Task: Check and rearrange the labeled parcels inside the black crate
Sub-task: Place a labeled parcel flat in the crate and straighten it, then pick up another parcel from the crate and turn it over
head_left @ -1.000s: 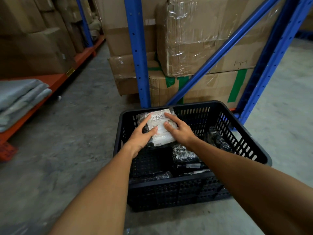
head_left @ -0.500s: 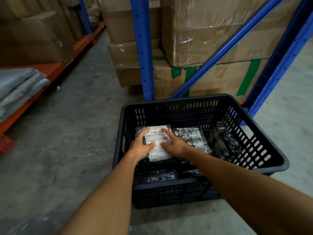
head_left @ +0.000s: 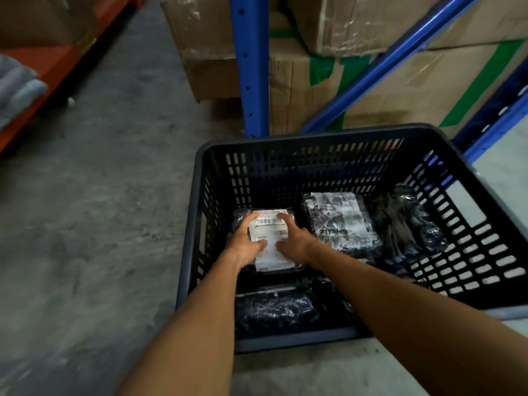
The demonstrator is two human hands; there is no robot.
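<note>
A black slotted crate (head_left: 328, 144) stands on the concrete floor. Inside at its left lies a dark plastic-wrapped parcel with a white barcode label (head_left: 271, 232). My left hand (head_left: 245, 244) grips its left side and my right hand (head_left: 294, 241) its right side, thumbs on the label. To the right lies a second wrapped parcel (head_left: 340, 224) with a crumpled label, and a dark unlabelled bag (head_left: 405, 224) leans near the right wall. Another dark wrapped parcel (head_left: 274, 310) rests against the near wall.
Blue rack posts (head_left: 251, 67) and a diagonal brace (head_left: 371, 78) rise just behind the crate, with stacked cardboard boxes (head_left: 385, 90) behind them. An orange shelf (head_left: 43, 70) with grey folded fabric (head_left: 17, 90) runs along the left. Bare concrete floor (head_left: 100, 210) lies left of the crate.
Both hands have lowered the labelled parcel from above the crate's far rim down onto the crate floor at the left. The view has tilted down and closer.
</note>
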